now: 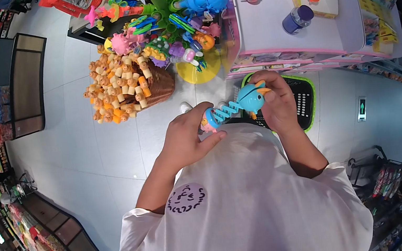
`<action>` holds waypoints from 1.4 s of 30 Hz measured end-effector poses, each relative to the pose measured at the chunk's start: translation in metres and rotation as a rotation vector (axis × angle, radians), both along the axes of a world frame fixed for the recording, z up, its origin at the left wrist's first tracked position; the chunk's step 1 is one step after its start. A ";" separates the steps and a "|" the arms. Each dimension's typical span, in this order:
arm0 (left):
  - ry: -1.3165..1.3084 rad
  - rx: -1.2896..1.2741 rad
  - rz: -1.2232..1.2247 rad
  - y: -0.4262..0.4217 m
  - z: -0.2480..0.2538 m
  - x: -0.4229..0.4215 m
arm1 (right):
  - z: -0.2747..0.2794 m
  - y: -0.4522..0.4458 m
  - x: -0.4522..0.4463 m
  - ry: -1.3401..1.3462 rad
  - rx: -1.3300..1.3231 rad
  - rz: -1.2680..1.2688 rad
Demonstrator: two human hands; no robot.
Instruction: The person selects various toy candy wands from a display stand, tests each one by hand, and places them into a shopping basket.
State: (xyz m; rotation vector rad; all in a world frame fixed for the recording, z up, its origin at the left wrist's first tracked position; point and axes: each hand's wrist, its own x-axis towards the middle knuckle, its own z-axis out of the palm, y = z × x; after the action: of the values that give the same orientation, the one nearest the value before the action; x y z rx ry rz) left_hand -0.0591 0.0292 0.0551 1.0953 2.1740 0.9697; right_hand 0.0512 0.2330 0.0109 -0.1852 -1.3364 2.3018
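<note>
Between my two hands stretches a blue bird-head toy [251, 99] with a zigzag extending neck and an orange beak. My left hand [185, 134] is closed around its blue and pink base, thumb below and fingers above. At the other end, my right hand [278, 101] grips the bird's head, fingertips near the beak. The neck is drawn out at a slant in front of my white shirt [253, 180]. Part of the base is hidden behind my left fingers.
A wicker basket [160, 87] of yellow and orange figure toys stands ahead left. Behind it rises a rack of colourful toys [173, 23]. The white and pink shelf [265, 35] at right holds a purple-lidded jar [297, 20]. A green-rimmed black basket [306, 102] lies beyond my right hand.
</note>
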 end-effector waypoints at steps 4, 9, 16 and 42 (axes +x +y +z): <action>0.012 0.034 -0.012 -0.001 -0.002 0.002 | 0.000 0.001 0.003 -0.021 0.002 0.025; 0.064 0.103 -0.008 -0.005 -0.011 0.005 | 0.000 -0.001 0.003 -0.036 -0.026 0.068; 0.194 0.166 0.044 -0.014 -0.013 0.005 | -0.003 -0.002 -0.003 -0.019 -0.014 0.133; 0.093 0.113 0.051 -0.013 -0.008 0.008 | 0.004 -0.003 -0.002 -0.044 -0.016 0.324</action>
State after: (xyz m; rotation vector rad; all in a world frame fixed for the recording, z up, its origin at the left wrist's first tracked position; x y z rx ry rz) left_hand -0.0514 0.0165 0.0472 1.1635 2.2550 1.0959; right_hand 0.0497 0.2303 0.0151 -0.0243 -1.4598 2.5877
